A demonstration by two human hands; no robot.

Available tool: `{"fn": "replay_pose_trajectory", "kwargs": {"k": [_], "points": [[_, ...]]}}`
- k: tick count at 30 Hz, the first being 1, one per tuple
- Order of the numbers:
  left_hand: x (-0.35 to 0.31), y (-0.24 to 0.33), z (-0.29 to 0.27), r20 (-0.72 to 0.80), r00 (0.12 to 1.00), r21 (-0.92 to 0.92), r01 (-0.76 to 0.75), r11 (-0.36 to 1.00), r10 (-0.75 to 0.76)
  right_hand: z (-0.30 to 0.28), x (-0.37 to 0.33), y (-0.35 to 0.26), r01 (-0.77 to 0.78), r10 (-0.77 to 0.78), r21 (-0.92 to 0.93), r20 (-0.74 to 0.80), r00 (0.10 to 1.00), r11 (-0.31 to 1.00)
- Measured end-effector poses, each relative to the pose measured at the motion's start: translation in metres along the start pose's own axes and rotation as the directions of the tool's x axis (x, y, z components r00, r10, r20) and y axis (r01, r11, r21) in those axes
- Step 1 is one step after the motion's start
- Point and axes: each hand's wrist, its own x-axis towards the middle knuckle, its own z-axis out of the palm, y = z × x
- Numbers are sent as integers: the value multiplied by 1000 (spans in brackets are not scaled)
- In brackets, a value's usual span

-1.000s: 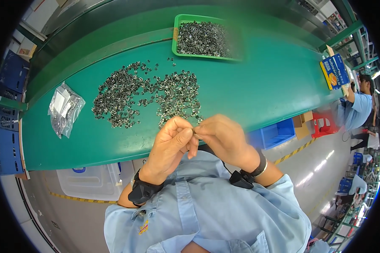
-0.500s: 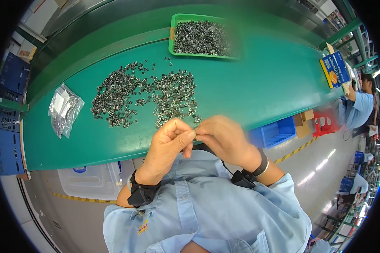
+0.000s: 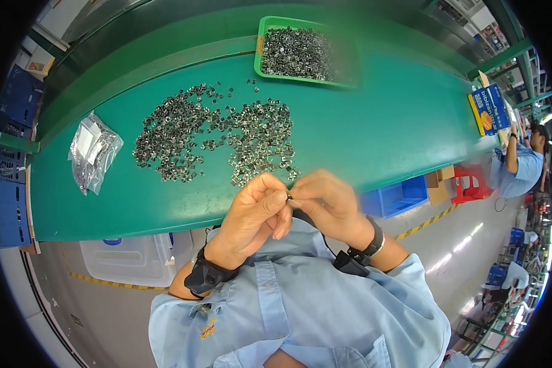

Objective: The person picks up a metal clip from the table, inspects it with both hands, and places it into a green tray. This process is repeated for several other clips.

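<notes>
My left hand and my right hand meet at the fingertips, just off the near edge of the green worktable. Between thumbs and forefingers they pinch one small dark part, partly hidden by the fingers; its exact kind does not show. Beyond my hands lies a loose heap of small black-and-silver metal parts. A second, denser heap of similar parts spreads to its left, the two nearly joined. A few single parts lie at the heaps' edges.
A green tray full of the same small parts stands at the back. On the left rests a clear plastic bag of parts. A blue-and-yellow box sits at the right end, near a seated co-worker. Below the edge is a blue bin.
The small dark part now shows between my fingertips, where it was mostly covered before. My left fingers have loosened a little, and the view has shifted slightly.
</notes>
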Motion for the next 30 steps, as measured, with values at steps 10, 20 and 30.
{"fn": "replay_pose_trajectory", "kwargs": {"k": [10, 20, 30], "points": [[-1, 15, 10, -141, 990, 235, 16, 972, 17, -4, 9, 8, -43, 42, 15, 45, 998, 999], [-5, 23, -4, -188, 967, 240, -127, 963, 174, -74, 125, 70, -254, 206, -350, -168, 964, 902], [0, 26, -8, -155, 981, 205, -87, 975, 120, -37, 64, 49, -70, 210, -627, 152, 966, 776]]}}
